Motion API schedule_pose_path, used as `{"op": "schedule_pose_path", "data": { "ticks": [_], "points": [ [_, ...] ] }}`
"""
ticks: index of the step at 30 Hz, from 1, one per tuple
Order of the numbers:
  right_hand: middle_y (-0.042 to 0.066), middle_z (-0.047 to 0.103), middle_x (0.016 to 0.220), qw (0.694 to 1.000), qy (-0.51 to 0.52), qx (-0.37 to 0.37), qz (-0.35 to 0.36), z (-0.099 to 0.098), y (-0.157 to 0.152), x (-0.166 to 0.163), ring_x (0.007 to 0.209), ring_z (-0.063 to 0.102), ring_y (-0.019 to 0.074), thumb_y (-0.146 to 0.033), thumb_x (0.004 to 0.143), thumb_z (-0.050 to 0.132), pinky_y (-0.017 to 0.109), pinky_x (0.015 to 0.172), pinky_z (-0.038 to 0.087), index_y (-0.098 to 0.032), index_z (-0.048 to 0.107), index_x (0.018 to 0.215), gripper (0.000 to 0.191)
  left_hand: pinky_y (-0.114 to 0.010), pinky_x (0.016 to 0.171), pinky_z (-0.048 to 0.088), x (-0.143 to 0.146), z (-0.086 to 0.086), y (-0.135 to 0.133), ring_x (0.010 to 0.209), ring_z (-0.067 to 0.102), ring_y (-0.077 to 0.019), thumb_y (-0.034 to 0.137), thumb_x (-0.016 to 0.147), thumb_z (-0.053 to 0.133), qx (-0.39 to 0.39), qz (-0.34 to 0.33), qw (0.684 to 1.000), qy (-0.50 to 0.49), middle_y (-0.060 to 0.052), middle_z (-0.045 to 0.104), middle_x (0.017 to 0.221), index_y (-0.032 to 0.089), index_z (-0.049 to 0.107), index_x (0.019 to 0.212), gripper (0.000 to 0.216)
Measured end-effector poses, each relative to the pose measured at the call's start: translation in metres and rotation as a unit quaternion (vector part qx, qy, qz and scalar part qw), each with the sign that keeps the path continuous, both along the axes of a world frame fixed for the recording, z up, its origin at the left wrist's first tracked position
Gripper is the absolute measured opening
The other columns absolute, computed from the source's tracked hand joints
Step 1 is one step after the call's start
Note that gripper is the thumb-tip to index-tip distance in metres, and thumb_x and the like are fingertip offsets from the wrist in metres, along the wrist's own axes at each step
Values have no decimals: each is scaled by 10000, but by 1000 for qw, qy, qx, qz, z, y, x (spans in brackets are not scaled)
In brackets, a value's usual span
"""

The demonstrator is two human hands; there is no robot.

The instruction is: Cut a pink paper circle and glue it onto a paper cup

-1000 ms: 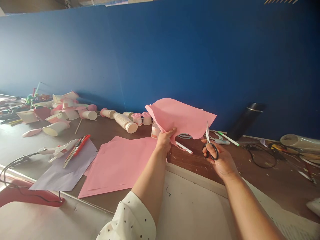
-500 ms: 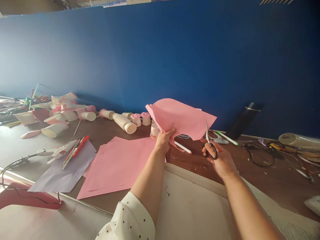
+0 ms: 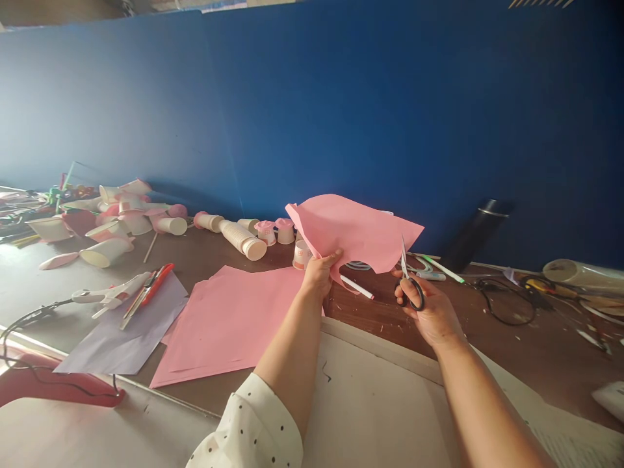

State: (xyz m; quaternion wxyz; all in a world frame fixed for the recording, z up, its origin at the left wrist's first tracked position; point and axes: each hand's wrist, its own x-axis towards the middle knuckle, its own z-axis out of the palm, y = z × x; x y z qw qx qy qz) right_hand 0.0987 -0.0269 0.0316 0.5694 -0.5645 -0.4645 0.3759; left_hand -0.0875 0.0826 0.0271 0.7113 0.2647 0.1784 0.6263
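Observation:
A curved sheet of pink paper (image 3: 351, 227) is raised above the table, its lower edge cut unevenly. My left hand (image 3: 322, 273) pinches it at the lower left, thumb on top. A narrow pink strip hangs just beside that hand. My right hand (image 3: 429, 309) has its fingers in the black handles of a pair of scissors (image 3: 409, 283). The blades point up at the paper's right part, close to its edge; whether they are biting into it I cannot tell. More pink sheets (image 3: 234, 318) lie stacked to the left of my left forearm.
Paper cups (image 3: 241, 239), some pink-topped, line the blue partition (image 3: 312, 104). At left, a glue gun (image 3: 114, 292) and a red utility knife (image 3: 146, 296) rest by lilac paper (image 3: 131, 344). A marker (image 3: 357, 287), cables (image 3: 507, 305) and a dark bottle (image 3: 475, 237) stand or lie behind and right.
Almost nothing differs. The pink paper has shifted very slightly, while both hands and the scissors keep nearly the same position.

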Motion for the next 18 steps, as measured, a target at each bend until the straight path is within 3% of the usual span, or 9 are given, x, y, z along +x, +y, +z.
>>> {"op": "schedule_pose_path", "data": {
  "ticks": [18],
  "points": [
    [18,549,729,1000,-19,7,4,3,-2,-1,638,466,140,-548,751,671,209,469,306,-244,692,1072,443,-463,983,495,-2,1,0,995,675,-277,173,577,841,4,15,1000,13,-78,724,916,155,659,992,454]
  ]
}}
